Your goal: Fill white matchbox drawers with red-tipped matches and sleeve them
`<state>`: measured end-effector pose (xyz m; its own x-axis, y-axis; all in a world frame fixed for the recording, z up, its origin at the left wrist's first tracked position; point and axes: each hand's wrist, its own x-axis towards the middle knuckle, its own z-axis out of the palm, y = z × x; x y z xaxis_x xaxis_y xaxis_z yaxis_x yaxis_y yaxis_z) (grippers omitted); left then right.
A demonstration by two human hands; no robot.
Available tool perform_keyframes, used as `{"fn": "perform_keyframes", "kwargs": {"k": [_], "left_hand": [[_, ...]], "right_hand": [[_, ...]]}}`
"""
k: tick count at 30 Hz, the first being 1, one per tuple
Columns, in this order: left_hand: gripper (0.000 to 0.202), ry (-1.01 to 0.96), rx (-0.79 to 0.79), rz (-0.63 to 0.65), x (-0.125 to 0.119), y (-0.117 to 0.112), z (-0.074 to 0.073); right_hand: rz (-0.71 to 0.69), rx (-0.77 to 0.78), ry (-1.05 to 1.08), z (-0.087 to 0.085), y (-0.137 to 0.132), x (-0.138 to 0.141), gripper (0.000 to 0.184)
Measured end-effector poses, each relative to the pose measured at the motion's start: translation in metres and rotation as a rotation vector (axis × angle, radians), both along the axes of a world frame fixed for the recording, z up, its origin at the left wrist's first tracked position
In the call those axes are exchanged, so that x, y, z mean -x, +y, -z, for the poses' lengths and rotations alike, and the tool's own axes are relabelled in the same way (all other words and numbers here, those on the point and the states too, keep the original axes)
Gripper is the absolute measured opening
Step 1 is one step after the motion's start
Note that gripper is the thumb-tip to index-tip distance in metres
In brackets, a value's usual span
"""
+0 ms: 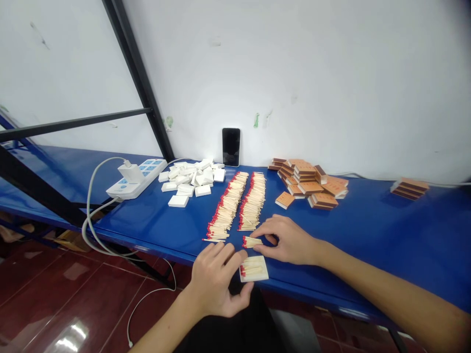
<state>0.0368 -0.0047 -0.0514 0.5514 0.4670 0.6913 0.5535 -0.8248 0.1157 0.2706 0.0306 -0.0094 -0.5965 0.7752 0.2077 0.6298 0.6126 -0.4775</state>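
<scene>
My left hand (220,279) grips a small white matchbox tray (262,275) between thumb and fingers at the table's front edge. Several red-tipped matches (253,266) lie inside that tray. Just beyond it, my right hand (285,239) has its thumb and fingertips at the pale ends of a small bunch of matches (251,241). Farther back, two long rows of matches, a left row (228,206) and a right row (252,202), run toward the wall with their red heads to the left.
White trays (189,179) are heaped at the back left, beside a power strip (138,179) with a plug and cables. Orange-brown matchbox sleeves (309,184) are piled right of the rows, with another stack (409,188) farther right. A phone (231,147) leans against the wall. A black metal post (142,78) rises at left.
</scene>
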Motion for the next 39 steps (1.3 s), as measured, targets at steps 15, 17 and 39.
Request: {"fn": "perform_keyframes", "kwargs": {"k": [15,17,39], "left_hand": [[0.029,-0.001,-0.011,-0.010,-0.0012,0.0000,0.0005],[0.028,0.000,-0.009,-0.010,-0.0015,0.0000,0.0002],[0.026,-0.001,-0.002,-0.029,-0.0015,0.0016,-0.0011]], "right_hand": [[-0.041,-0.035,0.014,0.0014,-0.0001,-0.0007,0.018],[-0.046,-0.035,0.013,0.0022,0.0004,-0.0006,0.019],[0.060,-0.010,0.091,0.0012,-0.0053,-0.0003,0.032]]}}
